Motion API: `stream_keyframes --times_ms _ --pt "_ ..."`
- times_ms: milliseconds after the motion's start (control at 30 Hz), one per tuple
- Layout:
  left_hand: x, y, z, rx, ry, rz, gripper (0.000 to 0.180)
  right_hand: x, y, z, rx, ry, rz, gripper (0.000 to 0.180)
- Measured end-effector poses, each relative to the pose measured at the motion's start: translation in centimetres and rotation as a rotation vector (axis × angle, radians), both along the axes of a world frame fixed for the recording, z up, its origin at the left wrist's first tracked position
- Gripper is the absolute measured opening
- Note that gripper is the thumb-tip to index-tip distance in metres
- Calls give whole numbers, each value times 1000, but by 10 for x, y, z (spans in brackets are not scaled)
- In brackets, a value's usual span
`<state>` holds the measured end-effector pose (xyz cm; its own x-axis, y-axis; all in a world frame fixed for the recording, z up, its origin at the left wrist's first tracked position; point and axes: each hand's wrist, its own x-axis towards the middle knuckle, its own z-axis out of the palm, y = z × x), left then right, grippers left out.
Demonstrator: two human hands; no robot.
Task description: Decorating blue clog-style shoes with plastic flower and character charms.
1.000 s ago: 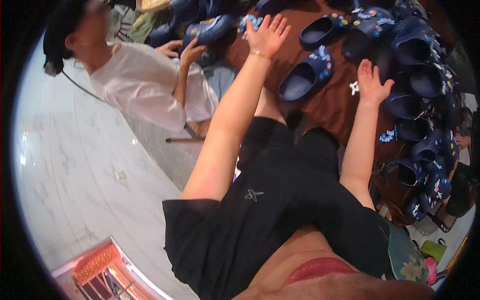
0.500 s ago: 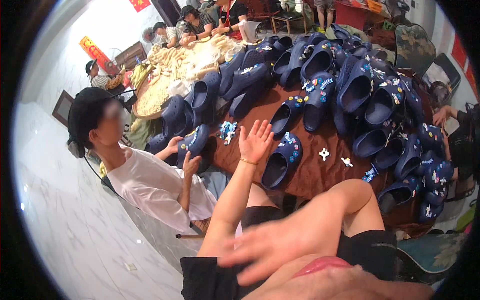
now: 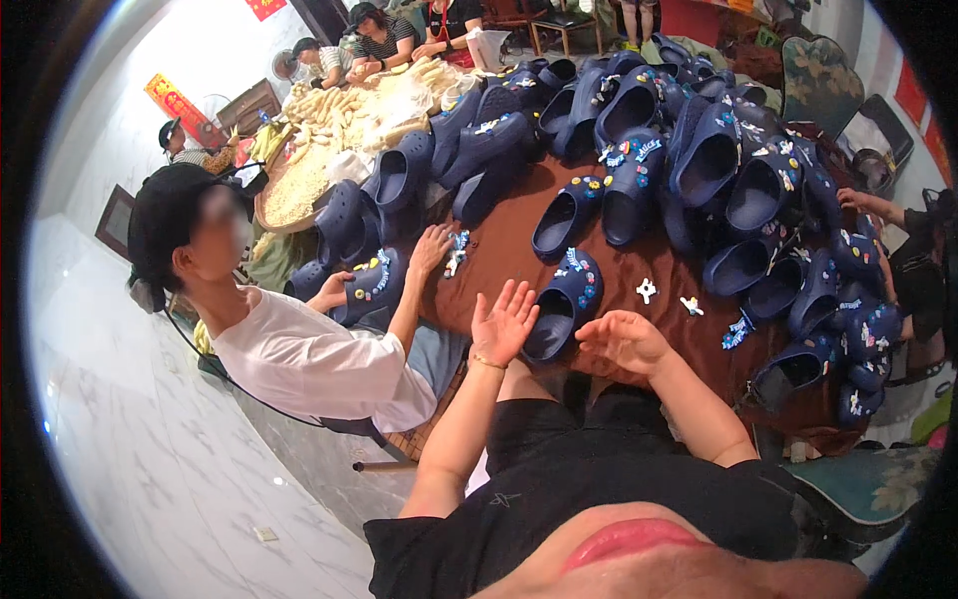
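Beside navy clog (image 3: 564, 301), open hands (image 3: 504, 324), cloth edge (image 3: 599, 364)

Bright, even indoor light with soft shadows; strong fisheye bending and a black rim at the edges.

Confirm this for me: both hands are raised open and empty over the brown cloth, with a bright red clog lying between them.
Not quite. In the head view the left hand and right hand are indeed open and empty over the brown cloth, but the clog between them is dark navy blue with small coloured charms on it, not bright red.
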<state>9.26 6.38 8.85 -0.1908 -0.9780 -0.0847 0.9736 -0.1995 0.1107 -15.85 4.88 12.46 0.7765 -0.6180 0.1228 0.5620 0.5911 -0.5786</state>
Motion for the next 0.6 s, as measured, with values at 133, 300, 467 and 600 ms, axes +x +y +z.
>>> stream_keyframes --times_ms 133,300,467,600 --pt "3 3 -2 -40 2 4 54 -4 -2 -2 116 -8 -2 23" --pt "1 6 -4 -64 23 -15 55 7 5 -11 272 73 -4 23" --pt "1 8 -7 -59 38 -18 54 3 1 -34 372 170 -94 19" --pt "1 10 -12 -46 35 -19 52 -4 -1 -48 514 295 -243 14"
